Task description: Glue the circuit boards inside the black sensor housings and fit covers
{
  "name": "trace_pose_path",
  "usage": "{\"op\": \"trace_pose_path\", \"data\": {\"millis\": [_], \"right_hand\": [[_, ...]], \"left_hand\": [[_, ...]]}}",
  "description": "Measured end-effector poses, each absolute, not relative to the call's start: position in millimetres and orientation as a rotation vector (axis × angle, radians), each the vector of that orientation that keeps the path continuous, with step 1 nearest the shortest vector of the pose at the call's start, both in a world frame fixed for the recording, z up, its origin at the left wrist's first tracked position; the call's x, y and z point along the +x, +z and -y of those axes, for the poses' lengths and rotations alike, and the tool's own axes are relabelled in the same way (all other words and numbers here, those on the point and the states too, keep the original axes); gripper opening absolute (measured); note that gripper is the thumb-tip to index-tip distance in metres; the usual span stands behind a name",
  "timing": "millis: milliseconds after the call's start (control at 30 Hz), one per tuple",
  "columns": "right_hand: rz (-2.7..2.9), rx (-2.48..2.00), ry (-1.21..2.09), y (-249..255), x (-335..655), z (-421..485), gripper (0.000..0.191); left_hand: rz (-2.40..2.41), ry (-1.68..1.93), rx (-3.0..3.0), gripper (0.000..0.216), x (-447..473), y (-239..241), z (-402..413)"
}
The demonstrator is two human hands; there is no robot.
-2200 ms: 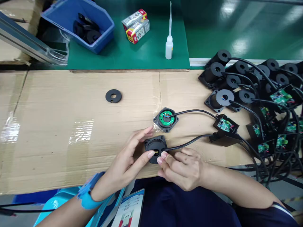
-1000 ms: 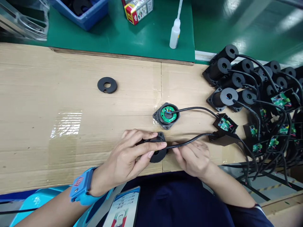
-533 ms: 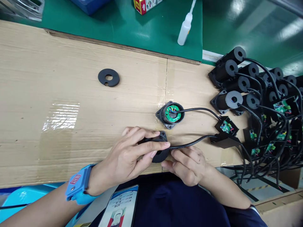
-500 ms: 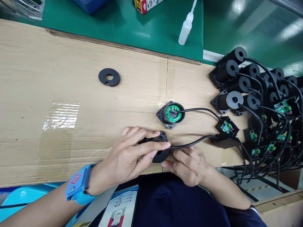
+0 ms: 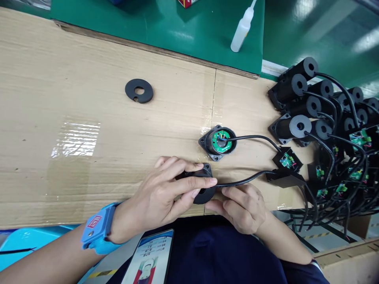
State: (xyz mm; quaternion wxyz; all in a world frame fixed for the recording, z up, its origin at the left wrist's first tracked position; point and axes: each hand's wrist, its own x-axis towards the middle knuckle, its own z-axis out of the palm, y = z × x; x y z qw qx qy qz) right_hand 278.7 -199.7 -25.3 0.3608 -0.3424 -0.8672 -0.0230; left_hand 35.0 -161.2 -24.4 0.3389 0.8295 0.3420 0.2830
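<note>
My left hand (image 5: 166, 193) is closed over a black flanged housing (image 5: 205, 196) at the front edge of the cardboard, its index finger lying over the spot where a black cable (image 5: 241, 182) leaves it. Curled beside the housing's right side, my right hand (image 5: 244, 209) has thumb and fingers drawn together; what is between them is hidden. Just beyond stands a second flanged housing (image 5: 232, 152), with a green round circuit board and coloured wires showing inside. Farther left lies a loose black ring-shaped cap (image 5: 144, 96) with a small notch.
Black cylindrical housings (image 5: 284, 88) with cables crowd the right side, beside black boxes holding small green boards (image 5: 287, 160). A white squeeze bottle (image 5: 241, 33) stands on the green mat (image 5: 166, 33) at the back. Cardboard (image 5: 97, 75) covers the bench.
The camera view has shifted slightly, so the scene sits a little differently. Both hands keep nearly the same pose at the housing.
</note>
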Motion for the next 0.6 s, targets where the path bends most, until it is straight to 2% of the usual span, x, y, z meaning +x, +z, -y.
{"op": "trace_pose_path", "data": {"millis": [133,600], "right_hand": [[2.249,-0.749,-0.021,-32.9,277.4,197.9,0.036],[2.345,-0.745,-0.005,-27.0,280.4,198.5,0.028]], "left_hand": [[-0.894,0.738,2.161,0.036,35.0,-24.7,161.2],[-0.89,0.757,2.16,0.035,35.8,-23.1,160.8]]}}
